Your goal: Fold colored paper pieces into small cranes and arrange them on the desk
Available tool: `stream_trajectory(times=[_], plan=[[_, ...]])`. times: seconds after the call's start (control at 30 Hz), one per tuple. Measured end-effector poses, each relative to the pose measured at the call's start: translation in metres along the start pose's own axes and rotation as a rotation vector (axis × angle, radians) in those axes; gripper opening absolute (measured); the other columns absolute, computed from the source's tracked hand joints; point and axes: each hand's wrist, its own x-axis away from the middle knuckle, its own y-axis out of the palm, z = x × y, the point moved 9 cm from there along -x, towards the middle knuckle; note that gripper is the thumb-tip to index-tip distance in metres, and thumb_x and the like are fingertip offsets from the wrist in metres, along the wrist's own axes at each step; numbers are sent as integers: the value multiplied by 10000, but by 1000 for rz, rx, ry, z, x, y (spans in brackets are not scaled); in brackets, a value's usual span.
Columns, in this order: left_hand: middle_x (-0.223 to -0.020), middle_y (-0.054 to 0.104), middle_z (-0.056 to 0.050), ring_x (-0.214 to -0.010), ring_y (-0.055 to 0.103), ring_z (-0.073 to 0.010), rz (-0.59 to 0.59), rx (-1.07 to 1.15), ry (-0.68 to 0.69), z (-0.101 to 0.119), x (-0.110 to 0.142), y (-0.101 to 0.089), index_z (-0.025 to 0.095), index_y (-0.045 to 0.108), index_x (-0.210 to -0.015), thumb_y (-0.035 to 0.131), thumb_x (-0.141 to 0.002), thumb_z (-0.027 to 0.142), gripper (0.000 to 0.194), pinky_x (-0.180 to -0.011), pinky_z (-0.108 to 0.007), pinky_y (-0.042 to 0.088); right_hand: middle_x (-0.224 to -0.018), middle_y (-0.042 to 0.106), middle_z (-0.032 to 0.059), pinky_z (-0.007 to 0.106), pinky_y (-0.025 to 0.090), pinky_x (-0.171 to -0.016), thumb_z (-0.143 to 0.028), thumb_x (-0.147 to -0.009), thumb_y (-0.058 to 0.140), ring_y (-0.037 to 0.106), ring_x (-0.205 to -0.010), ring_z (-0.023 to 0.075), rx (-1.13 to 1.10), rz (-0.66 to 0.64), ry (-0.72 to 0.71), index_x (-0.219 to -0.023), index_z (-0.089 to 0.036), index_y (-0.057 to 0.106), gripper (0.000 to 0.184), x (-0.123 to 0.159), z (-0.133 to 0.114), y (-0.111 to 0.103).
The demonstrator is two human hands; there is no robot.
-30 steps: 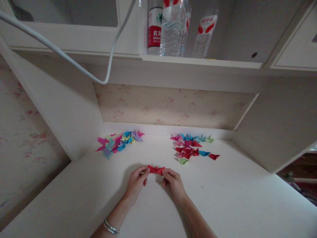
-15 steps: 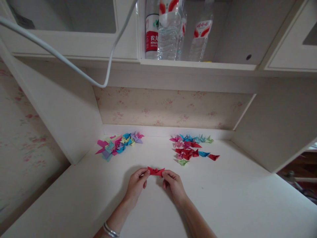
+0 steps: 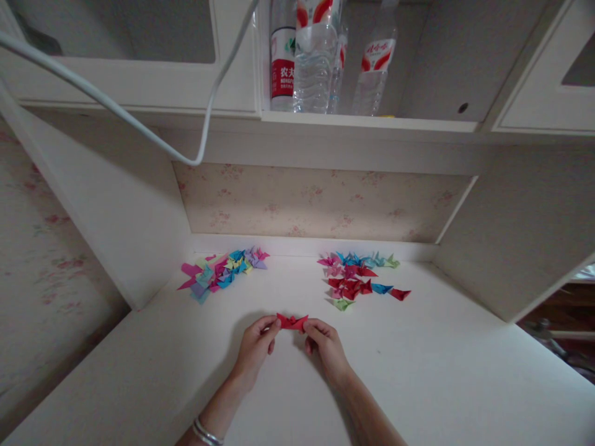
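A small red folded-paper boat (image 3: 292, 323) is stretched between my two hands, just above the white desktop (image 3: 297, 396). My left hand (image 3: 258, 341) pinches its left tip between thumb and fingers. At the other end, my right hand (image 3: 325, 344) grips the right tip the same way. Beyond my right hand lies a group of folded papers (image 3: 351, 288) in red, pink, blue and green. Behind my left hand is a heap of folded papers (image 3: 225, 272) in pink, purple, blue and yellow.
Above the desk runs a shelf (image 3: 372, 122) holding several plastic bottles (image 3: 316, 68). A white cable-like arm (image 3: 153, 136) hangs across the upper left. Side panels (image 3: 515, 217) bound the desk, and floral wallpaper (image 3: 297, 198) covers the back.
The view has shifted very slightly. Both hands keep their pinch on the red folded-paper boat, and the paper groups stay in place.
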Motion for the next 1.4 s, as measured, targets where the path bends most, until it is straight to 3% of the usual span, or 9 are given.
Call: stream_trajectory(times=[0.43,0.63,0.73,0.83,1.0,1.13,1.2,1.3,1.4], plan=[[-533,482,41,-448,355,-65,-16,3,-19,-1,0,1,105,653,-996,616,-759,479,444,-420,-189,248,-533,528,-4,223,264,-437,-401,-804,620,416,-427,78,-5,-14,8,-718,-132,655,285,0,0,1],[-653,567,5,-442,371,-55,-15,5,-32,-4,-1,2,119,643,-956,630,-735,486,428,-405,-191,251,-597,561,12,220,277,-433,-424,-783,640,426,-440,79,-28,-11,2,-729,-126,662,304,1,-3,1],[-779,617,-16,-444,385,-50,-34,23,-31,-3,-1,3,152,616,-1070,636,-724,487,483,-400,-191,258,-650,594,23,219,285,-430,-454,-758,656,430,-439,75,-50,0,6,-733,-130,670,326,1,-4,0],[-771,629,-21,-462,409,-63,-52,-16,-15,1,-1,3,151,600,-1139,640,-715,488,543,-411,-194,281,-660,610,31,219,293,-428,-469,-725,679,442,-442,77,-71,18,13,-730,-124,676,345,-1,-3,-1],[-596,562,11,-488,437,-94,-79,-152,-20,-1,-5,2,130,679,-994,647,-697,489,468,-435,-196,309,-616,598,14,212,285,-417,-431,-705,694,435,-419,65,-123,59,37,-733,-116,678,316,-5,4,-8],[-617,612,-2,-479,452,-102,-182,-326,-142,-8,-18,5,144,716,-828,699,-604,463,391,-425,-196,289,-668,626,23,213,292,-409,-441,-709,678,444,-405,59,-151,84,40,-733,-117,663,325,-8,6,-13],[-588,616,1,-471,451,-105,-195,-410,-196,-2,-29,3,148,723,-786,711,-571,445,367,-423,-196,268,-682,632,20,206,284,-400,-455,-719,663,438,-392,51,-185,100,49,-736,-121,649,334,-8,6,-14],[-556,608,13,-480,458,-111,-105,-457,-166,29,-53,2,155,724,-810,707,-569,446,378,-433,-195,266,-667,618,8,195,253,-372,-472,-732,642,420,-371,44,-227,107,71,-757,-124,636,348,-8,6,-13],[-656,674,-15,-555,531,-137,-131,-474,-25,65,-73,38,155,717,-818,679,-621,415,328,-481,-202,330,-631,593,-1,192,228,-353,-471,-737,629,409,-355,45,-192,93,88,-758,-121,633,351,-10,9,-10]])
